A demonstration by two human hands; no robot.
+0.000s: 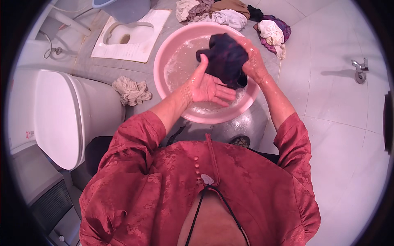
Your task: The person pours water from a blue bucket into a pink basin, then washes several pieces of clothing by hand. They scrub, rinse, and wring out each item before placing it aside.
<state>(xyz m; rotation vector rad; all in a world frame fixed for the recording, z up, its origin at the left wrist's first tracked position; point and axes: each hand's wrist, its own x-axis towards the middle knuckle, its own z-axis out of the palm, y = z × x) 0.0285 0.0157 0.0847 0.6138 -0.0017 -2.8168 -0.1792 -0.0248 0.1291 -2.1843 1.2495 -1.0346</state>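
Observation:
A pink basin of cloudy, sudsy water stands on the floor in front of me. Over its right half a bundled dark garment, navy to black with faint reddish patches, hangs from my right hand, whose wet fingers wrap its right edge. My left hand is turned palm up above the water, fingers stretched and thumb raised. It lies just below and left of the cloth; whether the thumb touches the cloth I cannot tell.
Beyond the basin lie heaped clothes and a white-and-purple bundle. A squat toilet with a blue bucket is at the far left. Nearer stand a white toilet and a beige cloth. A tap juts from the right wall.

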